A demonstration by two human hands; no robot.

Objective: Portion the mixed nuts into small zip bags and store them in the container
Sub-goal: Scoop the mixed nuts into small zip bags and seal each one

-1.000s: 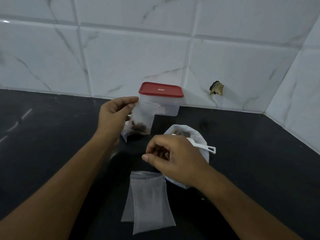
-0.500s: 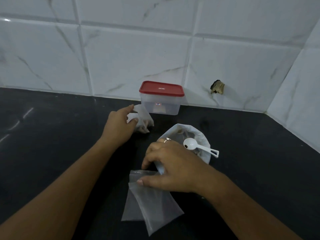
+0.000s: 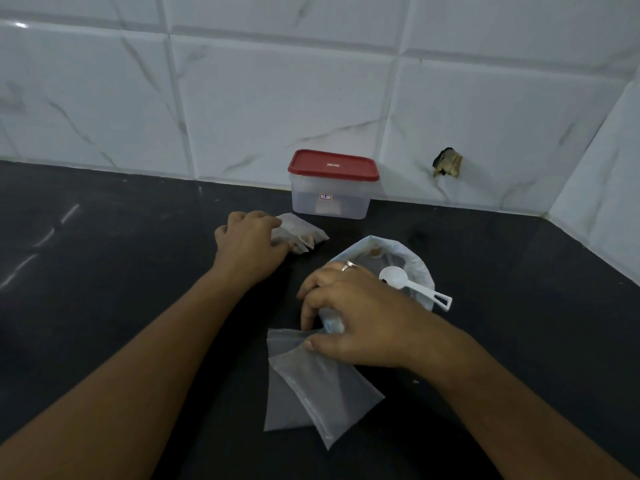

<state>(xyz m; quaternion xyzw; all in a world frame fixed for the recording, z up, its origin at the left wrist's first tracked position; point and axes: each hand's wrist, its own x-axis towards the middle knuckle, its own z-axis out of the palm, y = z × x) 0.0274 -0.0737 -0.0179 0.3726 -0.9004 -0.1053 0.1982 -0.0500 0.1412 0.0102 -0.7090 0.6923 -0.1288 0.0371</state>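
My left hand [image 3: 250, 244] rests on a filled zip bag of nuts [image 3: 304, 235] that lies on the black counter, just in front of the clear container with a red lid [image 3: 332, 184]. My right hand [image 3: 360, 313] pinches the top edge of an empty zip bag [image 3: 322, 386], which is tilted over another empty bag under it. Behind my right hand stands the open white bag of mixed nuts [image 3: 412, 258] with a white plastic scoop [image 3: 412, 285] lying across its mouth.
The black counter [image 3: 104, 271] meets white marble-look wall tiles at the back and the right. A broken hole [image 3: 446, 163] marks the tile to the right of the container.
My left hand brought the filled bag down from the air onto the counter near the container. My right hand moved down to the empty bags and lifted one by its top edge.
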